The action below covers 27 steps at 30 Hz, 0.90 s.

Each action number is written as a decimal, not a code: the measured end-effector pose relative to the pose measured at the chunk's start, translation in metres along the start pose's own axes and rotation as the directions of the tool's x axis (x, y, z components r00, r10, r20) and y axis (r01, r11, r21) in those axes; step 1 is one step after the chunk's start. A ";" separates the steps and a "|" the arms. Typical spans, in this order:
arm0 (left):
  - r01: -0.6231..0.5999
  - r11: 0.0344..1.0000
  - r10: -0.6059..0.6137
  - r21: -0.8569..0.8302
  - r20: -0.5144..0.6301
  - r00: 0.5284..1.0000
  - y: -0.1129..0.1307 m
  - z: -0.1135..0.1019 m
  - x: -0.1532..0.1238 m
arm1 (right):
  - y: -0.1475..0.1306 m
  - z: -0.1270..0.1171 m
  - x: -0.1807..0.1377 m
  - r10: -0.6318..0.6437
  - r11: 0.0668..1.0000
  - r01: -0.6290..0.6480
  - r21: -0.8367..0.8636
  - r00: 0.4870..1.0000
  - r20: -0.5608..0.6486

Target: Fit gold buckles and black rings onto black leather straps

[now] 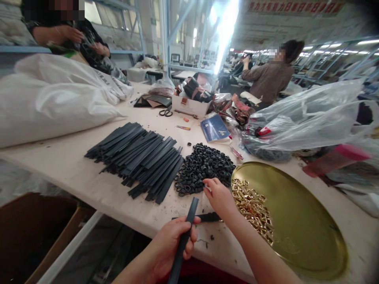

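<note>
My left hand [180, 240] is closed around a dark flat strap [187, 225], which points up and away from me. My right hand [217, 195] reaches to the near right edge of a heap of small black loops [204, 165]. Its thumb and index finger are bent close together; what lies between them, if anything, is too small to make out. Behind my hands, on the table, lies a dark narrow piece [209, 217], partly hidden by my right wrist. A wide pile of dark flat straps [139, 157] spreads to the left of the loops.
A gold oval tray [308, 225] with many gold metal buckles stands at right. Beyond are a blue booklet [215, 128], a small cutter [183, 127], scissors [166, 113] and a filled box [191, 106]. Plastic bags crowd both sides. Two people [271, 77] work farther back.
</note>
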<state>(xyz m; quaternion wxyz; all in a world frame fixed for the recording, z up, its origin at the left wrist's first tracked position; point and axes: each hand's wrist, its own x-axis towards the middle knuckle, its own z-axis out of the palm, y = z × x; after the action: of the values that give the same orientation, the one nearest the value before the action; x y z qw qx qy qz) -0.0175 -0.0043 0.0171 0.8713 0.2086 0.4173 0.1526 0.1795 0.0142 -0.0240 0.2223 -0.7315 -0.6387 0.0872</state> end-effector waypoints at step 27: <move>-0.418 0.661 0.435 0.623 0.137 0.890 -0.022 -0.006 -0.016 | -0.030 -0.011 -0.070 0.126 0.043 -0.456 0.889 0.885 0.448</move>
<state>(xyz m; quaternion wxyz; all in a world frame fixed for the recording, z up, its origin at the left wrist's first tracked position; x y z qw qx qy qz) -0.0297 -0.0291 0.0137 0.6824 0.5811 0.3937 0.2040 0.1459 -0.0540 -0.0120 0.5437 -0.4931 -0.2748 0.6211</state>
